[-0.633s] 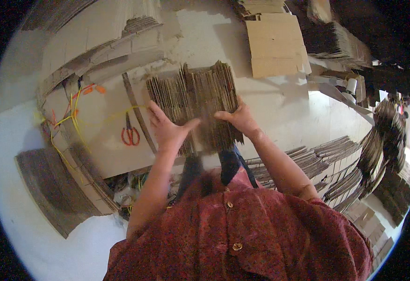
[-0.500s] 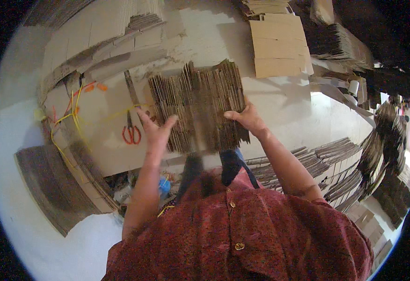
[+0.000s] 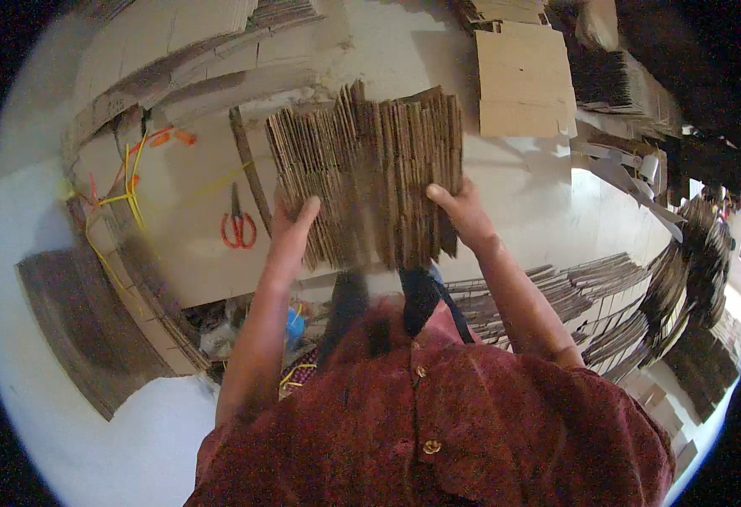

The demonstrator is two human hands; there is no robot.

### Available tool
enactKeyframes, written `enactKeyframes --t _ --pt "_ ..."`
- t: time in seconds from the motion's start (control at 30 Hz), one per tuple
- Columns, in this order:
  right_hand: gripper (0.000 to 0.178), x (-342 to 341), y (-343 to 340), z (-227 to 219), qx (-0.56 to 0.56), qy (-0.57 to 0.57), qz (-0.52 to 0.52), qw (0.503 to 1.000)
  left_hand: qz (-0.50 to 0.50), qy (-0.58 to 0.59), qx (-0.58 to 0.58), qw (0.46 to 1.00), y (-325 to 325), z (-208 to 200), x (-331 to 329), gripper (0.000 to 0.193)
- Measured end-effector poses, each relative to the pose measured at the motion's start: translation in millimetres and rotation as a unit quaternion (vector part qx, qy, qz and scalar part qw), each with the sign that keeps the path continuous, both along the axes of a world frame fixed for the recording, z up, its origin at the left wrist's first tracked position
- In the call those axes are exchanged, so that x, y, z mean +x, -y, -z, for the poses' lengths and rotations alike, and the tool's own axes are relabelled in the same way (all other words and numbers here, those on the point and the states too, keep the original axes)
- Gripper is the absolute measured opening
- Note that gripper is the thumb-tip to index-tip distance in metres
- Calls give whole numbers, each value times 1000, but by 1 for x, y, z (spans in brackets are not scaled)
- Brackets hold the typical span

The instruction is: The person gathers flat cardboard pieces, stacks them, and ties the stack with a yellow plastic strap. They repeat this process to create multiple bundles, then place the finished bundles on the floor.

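Observation:
A thick bundle of flattened cardboard pieces (image 3: 366, 182) stands edge-up in front of me, its brown edges uneven along the top. My left hand (image 3: 290, 230) grips its left end, thumb on the near face and fingers hidden behind. At the opposite end my right hand (image 3: 467, 218) clasps it the same way, thumb pointing inward. Left of the bundle, red-handled scissors (image 3: 238, 230) lie on a pale surface. A narrow dark strip (image 3: 250, 165) lies between the scissors and the bundle.
Yellow and orange straps (image 3: 131, 190) lie tangled at the left. Flat cardboard stacks (image 3: 163, 55) stand at the far left, with a cardboard box (image 3: 525, 80) at the far right. More cardboard stacks (image 3: 548, 291) are beside my right arm. A dark cardboard sheet (image 3: 83, 325) is at the near left.
My left hand, spread at the bundle's left end before, has closed round it. The bundle has shifted slightly up and right in view, and my right hand has moved with it.

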State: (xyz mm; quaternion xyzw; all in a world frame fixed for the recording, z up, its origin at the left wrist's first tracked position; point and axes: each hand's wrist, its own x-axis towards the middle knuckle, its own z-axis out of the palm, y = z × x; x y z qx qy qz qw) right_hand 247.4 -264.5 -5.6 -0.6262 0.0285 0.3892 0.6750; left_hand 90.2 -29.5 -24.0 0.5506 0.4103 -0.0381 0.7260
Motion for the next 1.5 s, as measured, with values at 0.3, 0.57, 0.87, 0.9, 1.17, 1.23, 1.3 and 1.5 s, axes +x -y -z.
enactKeyframes --t 0.3,0.57,0.87,0.9,1.17,1.23,1.3,1.5 --pt "81 35 7 26 109 -206 14 972 15 65 -154 986 -40 10 13 72" --pt "75 19 -15 13 89 -155 31 983 -98 47 -241 964 -22 11 29 67" --pt "61 2 49 -2 -69 299 -67 949 -145 279 -359 879 13 -16 -36 53" --pt "59 3 61 9 -58 347 -91 932 -137 326 -338 872 11 0 -46 46" --pt "54 -21 116 130 -161 287 -202 922 -203 11 -91 975 26 93 -45 46" --pt "55 -22 92 84 -12 17 -44 999 -121 34 -180 976 32 69 -40 47" --pt "55 -25 84 76 97 -177 132 970 -105 55 -237 964 40 47 -21 48" --pt "58 -19 73 58 111 -139 73 981 -153 36 -205 966 51 39 -14 49"
